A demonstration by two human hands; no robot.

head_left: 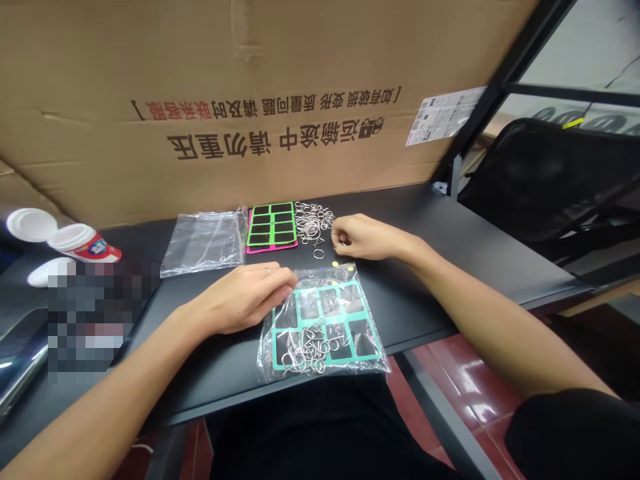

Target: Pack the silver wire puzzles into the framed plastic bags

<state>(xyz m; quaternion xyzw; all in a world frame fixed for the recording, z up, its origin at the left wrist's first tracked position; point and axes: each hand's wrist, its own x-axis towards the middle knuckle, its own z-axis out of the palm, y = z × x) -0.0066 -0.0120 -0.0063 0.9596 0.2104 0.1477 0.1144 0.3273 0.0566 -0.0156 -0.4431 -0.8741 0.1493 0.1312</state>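
A clear plastic bag [383,363] lies near the table's front edge, with a turquoise-framed card [349,331] and a bunch of metal rings with pins [307,350] inside. My left hand [250,293] is closed on the bag's upper left edge, thumb and fingers together. Beyond the bag, my right hand [363,237] is closed in a pinch beside a pile of metal rings [313,223]; what its fingertips hold is hidden. One loose ring [319,254] lies just left of that hand. Green- and pink-framed cards [273,225] are stacked left of the pile.
Flat empty plastic bags [205,241] lie left of the cards. Farther left are a tipped red-and-white cup [90,243], a white lid [33,225] and a phone-like dark device [23,353]. A large cardboard sheet [280,53] stands along the table's back.
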